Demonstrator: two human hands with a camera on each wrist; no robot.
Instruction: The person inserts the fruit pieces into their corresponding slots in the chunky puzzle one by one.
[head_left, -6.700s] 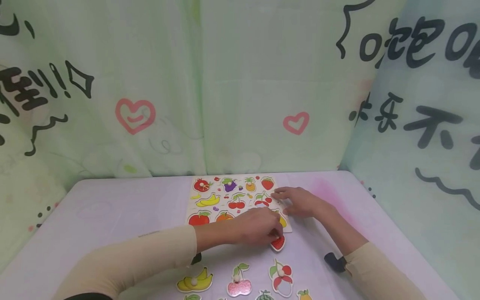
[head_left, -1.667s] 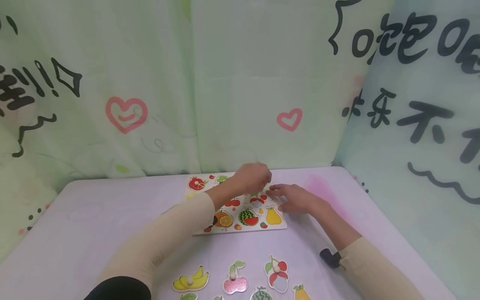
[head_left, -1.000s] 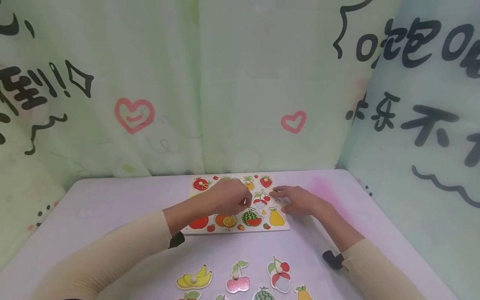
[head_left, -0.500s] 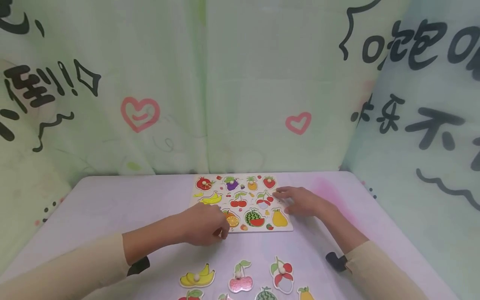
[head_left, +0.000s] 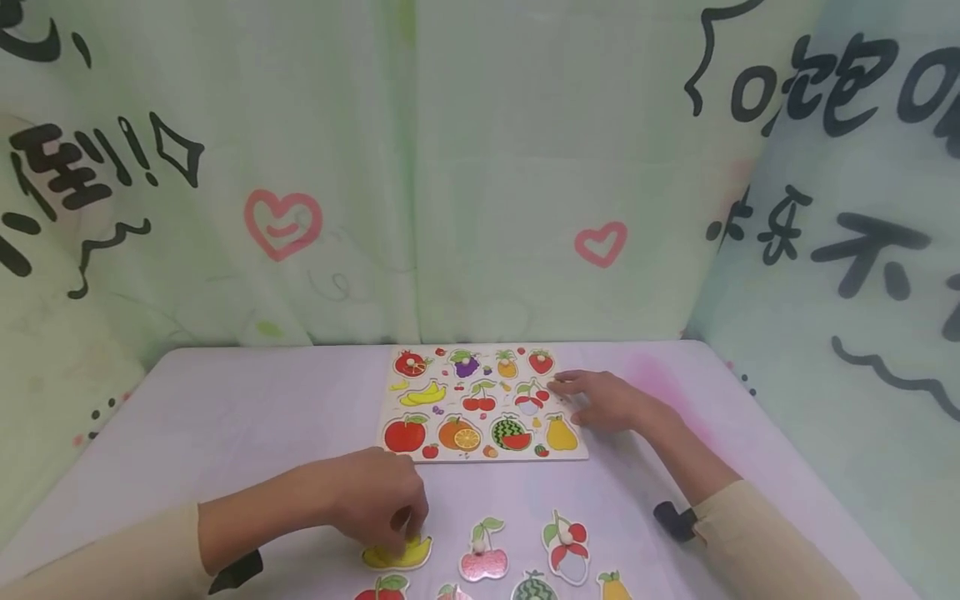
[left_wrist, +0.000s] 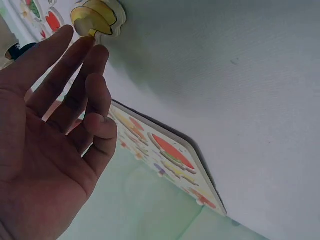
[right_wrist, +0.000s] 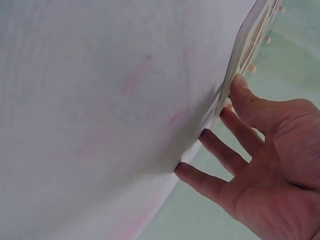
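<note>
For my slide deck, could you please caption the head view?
Left hand at the banana piece, right hand touching the fruit puzzle board.

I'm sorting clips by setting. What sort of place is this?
Perhaps a small indoor recording or play corner: printed curtains hang behind and beside a pale table, on which lie a fruit puzzle board and loose pieces.

head: diffuse, even light | left wrist: dimmer, slightly soft | right wrist: soft shadow across tabletop (right_wrist: pixel 100 100)
</note>
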